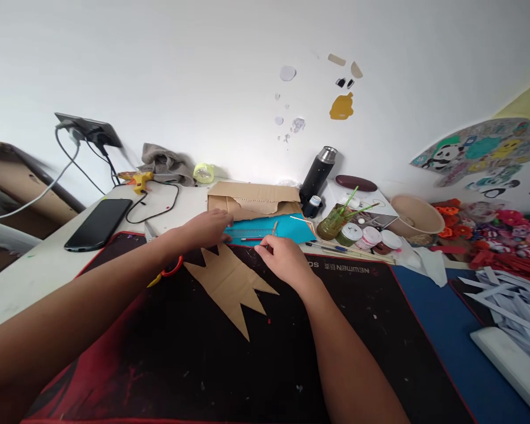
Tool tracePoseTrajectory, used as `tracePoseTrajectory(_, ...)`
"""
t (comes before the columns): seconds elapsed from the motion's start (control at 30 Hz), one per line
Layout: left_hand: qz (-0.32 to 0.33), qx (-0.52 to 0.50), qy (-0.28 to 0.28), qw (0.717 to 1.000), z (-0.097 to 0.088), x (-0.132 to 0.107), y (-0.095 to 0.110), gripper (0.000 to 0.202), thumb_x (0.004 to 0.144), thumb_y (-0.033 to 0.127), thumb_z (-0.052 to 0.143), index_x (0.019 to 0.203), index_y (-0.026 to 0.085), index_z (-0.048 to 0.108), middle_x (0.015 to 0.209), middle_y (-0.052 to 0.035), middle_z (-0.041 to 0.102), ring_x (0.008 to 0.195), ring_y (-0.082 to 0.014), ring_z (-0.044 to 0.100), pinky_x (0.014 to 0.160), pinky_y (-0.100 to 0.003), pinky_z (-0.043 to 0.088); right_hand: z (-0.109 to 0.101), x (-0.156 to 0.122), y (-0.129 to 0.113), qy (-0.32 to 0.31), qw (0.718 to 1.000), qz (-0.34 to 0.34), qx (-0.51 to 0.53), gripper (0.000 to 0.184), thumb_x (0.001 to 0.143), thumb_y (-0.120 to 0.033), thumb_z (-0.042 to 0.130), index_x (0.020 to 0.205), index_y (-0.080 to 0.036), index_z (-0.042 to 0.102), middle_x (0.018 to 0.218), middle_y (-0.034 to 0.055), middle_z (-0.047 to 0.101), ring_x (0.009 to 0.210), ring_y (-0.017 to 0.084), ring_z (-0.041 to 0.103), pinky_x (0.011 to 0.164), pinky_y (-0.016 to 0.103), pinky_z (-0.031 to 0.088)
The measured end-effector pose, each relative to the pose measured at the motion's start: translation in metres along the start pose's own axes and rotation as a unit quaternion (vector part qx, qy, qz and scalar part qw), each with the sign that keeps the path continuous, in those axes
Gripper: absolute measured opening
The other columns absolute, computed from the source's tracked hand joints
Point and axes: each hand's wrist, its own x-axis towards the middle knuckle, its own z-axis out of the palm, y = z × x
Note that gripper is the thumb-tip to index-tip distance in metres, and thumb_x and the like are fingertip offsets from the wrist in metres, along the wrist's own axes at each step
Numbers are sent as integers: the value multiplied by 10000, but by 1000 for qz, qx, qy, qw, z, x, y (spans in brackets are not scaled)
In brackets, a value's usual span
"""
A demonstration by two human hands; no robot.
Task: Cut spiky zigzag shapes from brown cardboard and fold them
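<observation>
My left hand (209, 228) is palm down at the left end of a clear ruler (258, 232), its fingers stretched out and partly hidden. The ruler lies on a bright blue sheet (294, 227). A red pencil (249, 239) lies along the ruler's near side. My right hand (285, 258) is closed in a pinch by the pencil's right end; what its fingertips hold is hidden. A short tan stick (274, 226) shows just behind its knuckles. Nearer me lies a cut cardboard piece (229, 282) with pointed ends. Scissors with red and yellow handles (172, 268) sit partly under my left forearm.
Folded cardboard (256, 197) lies against the wall. At left are a phone (98, 225) and a yellow glue gun (140, 181). A black flask (318, 175), a jar with green sticks (331, 222) and paint pots (368, 237) stand at right. White paper strips (516, 312) lie far right.
</observation>
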Motion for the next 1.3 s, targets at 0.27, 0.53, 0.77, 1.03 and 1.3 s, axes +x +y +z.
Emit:
tracePoseTrajectory(0.27,-37,-51,13,998,7,8,-13,217,830,345,662,990,200,682,1003,-121,750,929,-318,701,741,-367,472,2,0,-1,35,999,0,19,178,1070,-337,663,987,-215,763,763,32,734,714,210,625,627,315,288)
tracePoseTrajectory(0.53,-94,-286,112,947,-19,-20,-19,331,802,547,704,818,228,621,749,-16,654,689,-190,593,630,-305,430,4,5,9,126,972,5,196,258,1034,-426,624,871,-234,684,742,7,703,671,196,609,652,313,388)
tracePoseTrajectory(0.77,-109,-495,100,856,-31,-66,8,340,770,512,806,815,225,629,707,-6,638,665,-171,586,602,-280,434,11,10,15,98,937,29,333,280,987,-517,629,961,-243,676,708,-4,673,673,207,629,639,322,431)
tracePoseTrajectory(1.03,-93,-534,40,840,-15,-79,27,333,794,496,838,827,240,629,736,8,600,623,-152,543,567,-279,480,11,11,9,103,877,12,468,426,925,-654,711,951,-230,679,679,-14,663,567,157,558,573,300,419)
tracePoseTrajectory(1.3,-99,-290,286,908,3,-100,40,300,984,509,678,1091,231,645,999,-55,717,901,-232,682,790,-375,579,3,14,13,193,788,65,581,412,823,-547,831,694,-227,608,541,-46,563,481,112,463,495,269,365)
